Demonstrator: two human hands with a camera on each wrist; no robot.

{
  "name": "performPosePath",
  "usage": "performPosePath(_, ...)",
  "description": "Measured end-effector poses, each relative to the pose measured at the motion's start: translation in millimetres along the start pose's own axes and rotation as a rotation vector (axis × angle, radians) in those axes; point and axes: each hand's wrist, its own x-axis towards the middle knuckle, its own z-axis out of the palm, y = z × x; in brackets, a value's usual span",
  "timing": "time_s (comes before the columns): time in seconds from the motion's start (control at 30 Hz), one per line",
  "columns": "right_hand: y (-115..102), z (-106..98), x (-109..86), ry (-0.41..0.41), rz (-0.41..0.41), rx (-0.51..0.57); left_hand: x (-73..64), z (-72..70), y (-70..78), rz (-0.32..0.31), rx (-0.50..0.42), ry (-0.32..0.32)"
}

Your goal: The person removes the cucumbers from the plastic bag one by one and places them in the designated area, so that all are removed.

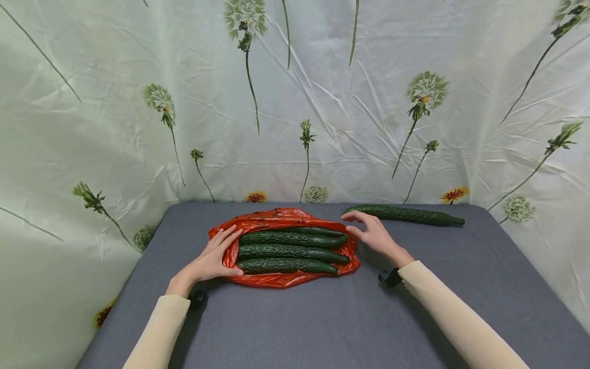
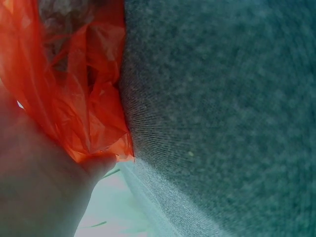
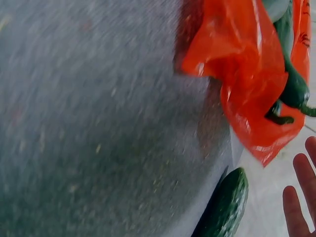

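Several dark green, bumpy cucumbers (image 1: 286, 265) lie side by side in a thin red plastic bag (image 1: 286, 281), exposed through its wide mouth. My left hand (image 1: 209, 261) spreads its fingers and thumb over the bag's left end; in the left wrist view its base presses close to the crumpled red plastic (image 2: 74, 98). At the bag's right end, my right hand (image 1: 375, 236) hovers with fingers loosely extended and nothing in them. From the right wrist, cucumber stem ends (image 3: 295, 89) poke out over the red plastic, and the straight fingers (image 3: 294, 212) appear apart from it.
One loose cucumber (image 1: 415, 215) lies along the back right edge of the grey cloth-covered table (image 1: 295, 328), just behind my right hand. A white curtain (image 1: 359, 113) printed with dandelions hangs around the table's back and sides.
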Motion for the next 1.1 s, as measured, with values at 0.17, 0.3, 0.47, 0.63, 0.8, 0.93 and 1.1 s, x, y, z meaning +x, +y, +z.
performPosePath(0.17, -5.1, 6.6, 2.2, 0.004, -0.009, 0.008, 0.4, 0.3, 1.0, 0.005, 0.013, 0.004)
performPosePath(0.3, -9.6, 13.8, 3.7, 0.002, -0.030, 0.019, 0.5, 0.1, 1.7, 0.011, 0.012, 0.007)
performPosePath(0.47, -17.4, 23.3, 4.4, -0.010, -0.038, 0.032, 0.1, -0.6, 2.8, 0.009, -0.003, 0.008)
performPosePath(0.63, -23.5, 32.4, 5.1, -0.033, -0.026, 0.053, -0.1, -0.5, 3.1, 0.005, -0.006, 0.004)
performPosePath(0.8, -29.2, 40.9, 6.2, -0.060, -0.060, 0.079, -0.5, 0.3, 3.1, -0.005, 0.005, -0.002)
performPosePath(0.93, -34.0, 47.3, 6.9, -0.073, -0.080, 0.079, -0.8, 0.7, 3.4, -0.011, 0.005, -0.004)
performPosePath(1.1, -40.4, 54.7, 8.1, -0.087, -0.093, 0.111, -0.9, 1.3, 3.3, -0.016, 0.011, -0.001)
